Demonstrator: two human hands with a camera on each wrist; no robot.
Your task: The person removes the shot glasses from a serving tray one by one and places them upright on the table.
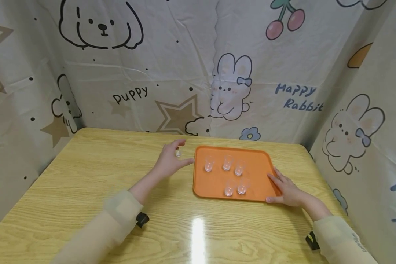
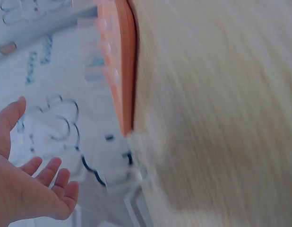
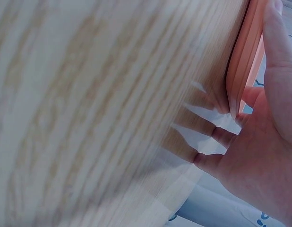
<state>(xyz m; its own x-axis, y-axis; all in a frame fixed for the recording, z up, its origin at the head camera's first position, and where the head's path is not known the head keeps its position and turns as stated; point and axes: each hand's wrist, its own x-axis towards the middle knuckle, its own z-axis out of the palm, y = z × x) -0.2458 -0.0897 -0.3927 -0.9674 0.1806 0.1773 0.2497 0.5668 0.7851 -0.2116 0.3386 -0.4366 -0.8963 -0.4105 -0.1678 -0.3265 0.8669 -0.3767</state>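
Observation:
My left hand is spread over the table to the left of the orange tray, thumb and fingers apart. Between them, partly hidden, shows a small clear glass; I see no contact. A blurred clear glass also stands beyond the hand in the left wrist view. Several small clear glasses, one of them the leftmost glass, stand upright on the tray. At the tray's near right corner rests my right hand, index finger over the rim, thumb along the front edge, other fingers outside by the table.
The wooden table runs to a printed cloth that hangs behind it and at both sides. A bright light reflection lies on the table in front of the tray.

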